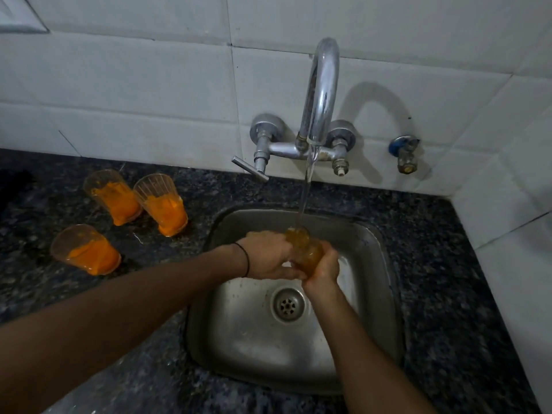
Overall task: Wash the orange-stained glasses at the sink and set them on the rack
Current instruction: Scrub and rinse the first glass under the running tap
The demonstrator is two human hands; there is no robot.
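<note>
The left forearm (119,309) is lying over the counter (448,264) edge. The left hand (268,253) and right hand (324,270) are together clasping one glass (304,248) under the tap's stream (307,186), over the sink (385,294). Rotating it would rinse every side. Three stained glasses (162,204) are standing to the left.

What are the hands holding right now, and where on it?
One glass, under the running water: the right hand wraps its lower part, the left hand grips its side.
</note>
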